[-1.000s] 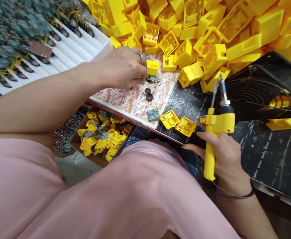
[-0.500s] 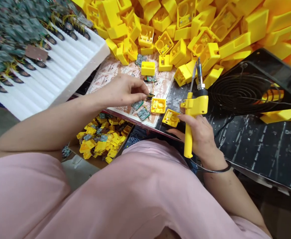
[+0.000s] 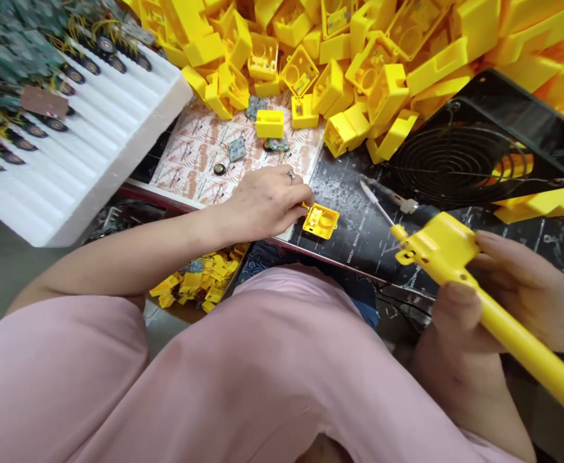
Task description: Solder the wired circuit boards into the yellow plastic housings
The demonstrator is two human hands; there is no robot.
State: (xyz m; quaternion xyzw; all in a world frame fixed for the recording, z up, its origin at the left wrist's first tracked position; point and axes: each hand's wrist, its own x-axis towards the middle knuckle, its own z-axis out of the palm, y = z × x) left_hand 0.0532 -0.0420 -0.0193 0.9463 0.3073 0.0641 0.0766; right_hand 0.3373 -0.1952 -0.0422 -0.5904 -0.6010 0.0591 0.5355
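Note:
My right hand (image 3: pixel 518 296) grips a yellow soldering gun (image 3: pixel 448 247), with its metal tip and solder feed tube pointing up and left over the black bench. My left hand (image 3: pixel 272 200) rests over the patterned sheet, thumb and fingers closed at the left corner of a small open yellow plastic case (image 3: pixel 322 222). The fingers hide part of that corner. Farther back on the sheet lie a small green circuit board (image 3: pixel 236 149) and a round black part (image 3: pixel 220 169) close by it. A yellow case (image 3: pixel 270 124) sits behind, next to another board (image 3: pixel 276 144).
Yellow cases (image 3: pixel 330 87) are heaped along the back. A black fan (image 3: pixel 450 161) stands at the right. White foam (image 3: pixel 132 116) on the left carries many boards with wires. Below the bench edge is a box of small yellow parts (image 3: pixel 204 276).
The soldering gun has swung right and nearer, its tip now tilted left. My left hand has moved right to the yellow case, uncovering a board and round part. The view has shifted slightly.

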